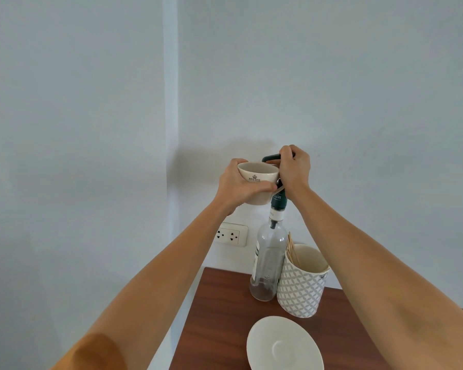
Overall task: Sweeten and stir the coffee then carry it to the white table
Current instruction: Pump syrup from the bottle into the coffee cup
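My left hand [237, 186] grips a cream coffee cup [257, 175] with a dark crest, holding it raised beside the top of a tall clear syrup bottle [267, 263]. The bottle stands on the brown table and is nearly empty, with dark liquid at its bottom. My right hand [294, 169] is closed over the bottle's dark green pump head [271, 157], whose spout reaches over the cup's rim. The inside of the cup is hidden from here.
A white saucer [285, 345] lies on the dark wooden table [219, 316] near the front. A patterned grey-white holder [301, 287] with wooden stir sticks [292, 249] stands right of the bottle. A wall socket [230, 234] sits behind. The table's left edge is close.
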Action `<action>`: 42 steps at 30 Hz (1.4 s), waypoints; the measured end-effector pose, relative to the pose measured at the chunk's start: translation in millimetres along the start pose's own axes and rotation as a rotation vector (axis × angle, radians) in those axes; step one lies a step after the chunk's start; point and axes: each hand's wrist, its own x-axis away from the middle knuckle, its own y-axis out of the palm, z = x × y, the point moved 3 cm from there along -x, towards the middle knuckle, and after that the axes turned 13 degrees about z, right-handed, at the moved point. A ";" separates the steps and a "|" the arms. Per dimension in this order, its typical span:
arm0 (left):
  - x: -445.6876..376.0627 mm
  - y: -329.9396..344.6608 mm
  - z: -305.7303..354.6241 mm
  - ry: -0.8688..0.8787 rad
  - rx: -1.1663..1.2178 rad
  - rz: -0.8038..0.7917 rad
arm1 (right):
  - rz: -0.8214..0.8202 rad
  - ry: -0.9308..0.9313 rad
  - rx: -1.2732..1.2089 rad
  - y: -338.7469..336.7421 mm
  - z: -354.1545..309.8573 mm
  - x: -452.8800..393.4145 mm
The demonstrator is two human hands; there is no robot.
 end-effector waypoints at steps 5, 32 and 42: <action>2.2 0.7 2.0 -0.005 -0.006 -0.005 | -0.025 0.008 0.015 -2.9 -0.4 -0.7; -2.5 3.4 7.2 -0.004 -0.003 -0.025 | -0.088 -0.026 0.004 -2.3 -6.6 -4.8; 0.8 2.8 8.0 -0.031 0.018 -0.039 | -0.098 0.022 0.013 -3.5 -7.9 -5.0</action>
